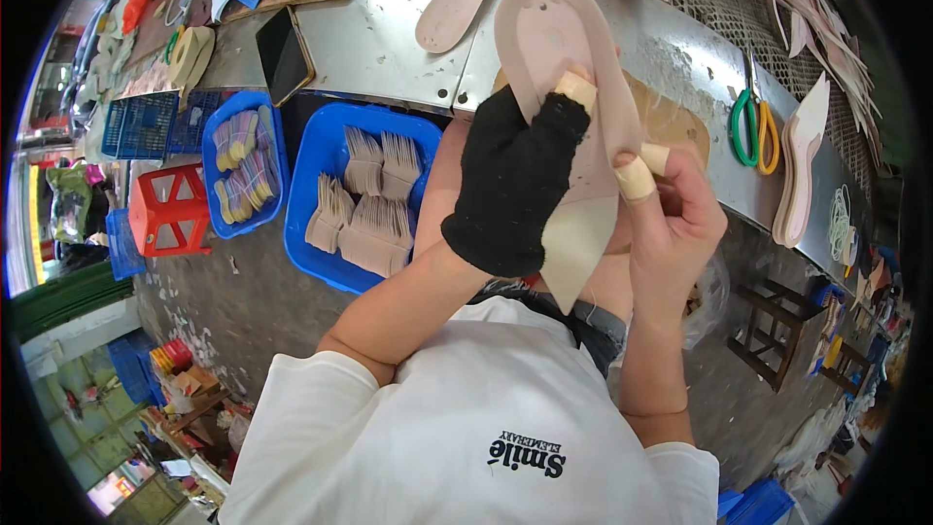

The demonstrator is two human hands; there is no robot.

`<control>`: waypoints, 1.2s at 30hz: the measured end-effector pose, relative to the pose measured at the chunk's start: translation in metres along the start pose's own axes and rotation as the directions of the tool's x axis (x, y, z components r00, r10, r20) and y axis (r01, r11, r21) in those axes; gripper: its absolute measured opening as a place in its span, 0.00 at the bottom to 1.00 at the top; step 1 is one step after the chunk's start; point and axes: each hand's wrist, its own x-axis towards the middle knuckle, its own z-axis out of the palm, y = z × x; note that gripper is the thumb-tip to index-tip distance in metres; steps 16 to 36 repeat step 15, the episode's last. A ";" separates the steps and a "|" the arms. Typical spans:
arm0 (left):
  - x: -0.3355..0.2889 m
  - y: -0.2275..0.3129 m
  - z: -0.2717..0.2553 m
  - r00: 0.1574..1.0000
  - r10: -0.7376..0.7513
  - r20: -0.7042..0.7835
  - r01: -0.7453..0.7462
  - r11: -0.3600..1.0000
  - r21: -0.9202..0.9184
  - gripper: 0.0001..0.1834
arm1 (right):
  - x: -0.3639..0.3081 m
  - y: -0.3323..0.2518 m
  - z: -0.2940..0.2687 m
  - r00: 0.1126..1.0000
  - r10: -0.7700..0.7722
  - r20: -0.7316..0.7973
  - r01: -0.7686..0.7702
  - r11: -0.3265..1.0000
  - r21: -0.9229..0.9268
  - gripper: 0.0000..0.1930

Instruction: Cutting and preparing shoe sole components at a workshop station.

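A pale pink shoe insole [554, 39] is held up in front of me over the near edge of the metal table, heel end away from me. A soft covering forms a raised rim around it, and a pointed cream flap [580, 248] hangs down toward my lap. My left hand [520, 175], in a black fingerless glove, grips the insole with its taped thumb lying on the upper face; its other fingers are hidden behind. On the right edge, my right hand [675, 209] pinches the covering between taped thumb and forefinger.
Another insole [457, 10] lies on the metal table [379, 39], near a dark phone [285, 55]. Green- and orange-handled scissors [753, 126] and stacked insoles [802, 165] sit at right. Left are a blue bin [316, 253] of bundled pieces, another blue basket [276, 196] and a red stool [155, 209].
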 end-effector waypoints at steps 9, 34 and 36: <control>0.008 -0.003 -0.012 0.995 -0.084 -0.050 0.090 0.987 0.132 0.26 | 0.005 0.009 0.000 0.969 -0.240 0.064 0.247 0.958 -0.144 0.06; 0.038 0.000 -0.020 0.976 -0.203 0.083 0.189 0.970 0.150 0.26 | 0.019 0.018 0.000 0.989 -0.076 0.127 0.076 0.997 0.007 0.04; 0.038 0.000 -0.020 0.976 -0.203 0.083 0.189 0.970 0.150 0.26 | 0.019 0.018 0.000 0.989 -0.076 0.127 0.076 0.997 0.007 0.04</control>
